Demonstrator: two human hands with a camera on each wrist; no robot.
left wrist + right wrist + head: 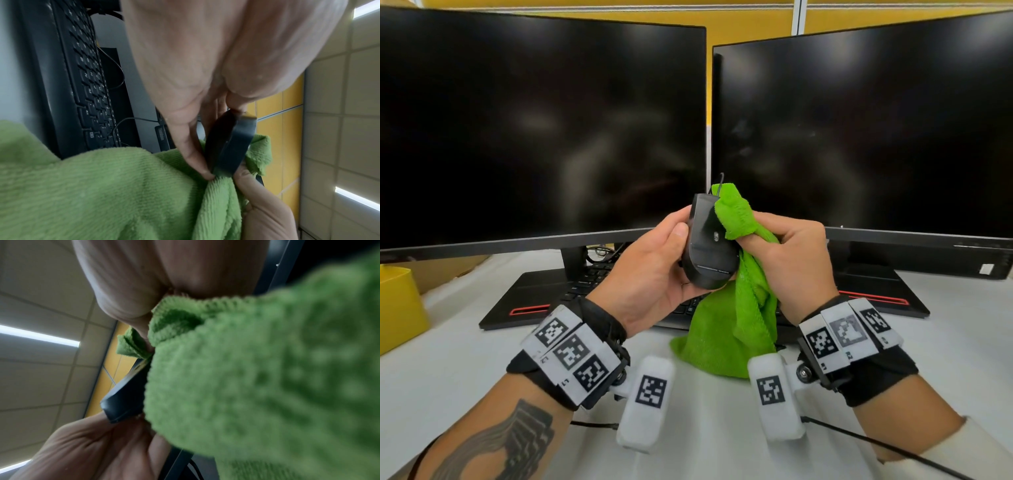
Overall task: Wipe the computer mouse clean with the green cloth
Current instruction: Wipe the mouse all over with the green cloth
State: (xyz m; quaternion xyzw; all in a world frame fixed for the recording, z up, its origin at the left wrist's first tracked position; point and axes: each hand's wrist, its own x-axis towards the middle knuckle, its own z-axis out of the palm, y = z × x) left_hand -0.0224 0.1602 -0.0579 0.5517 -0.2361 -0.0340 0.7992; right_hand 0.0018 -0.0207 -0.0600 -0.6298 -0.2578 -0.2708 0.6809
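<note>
A black wired computer mouse (707, 245) is held up in front of the monitors, its underside turned toward me. My left hand (654, 263) grips it, thumb on its left side and fingers curled behind. My right hand (791, 257) holds the green cloth (736, 308), with a cloth-wrapped finger pressed on the mouse's upper right edge. The rest of the cloth hangs down to the table. In the left wrist view the mouse (232, 146) sits between my fingers (191, 154) above the cloth (113, 194). The right wrist view shows the cloth (257, 378) covering most of the mouse (123, 400).
Two dark monitors (541, 130) (866, 137) stand side by side behind the hands. A black keyboard (599, 277) lies under them on the white table (482, 359). A yellow box (397, 301) sits at the left edge. A thin black cable (876, 442) crosses the table near my right forearm.
</note>
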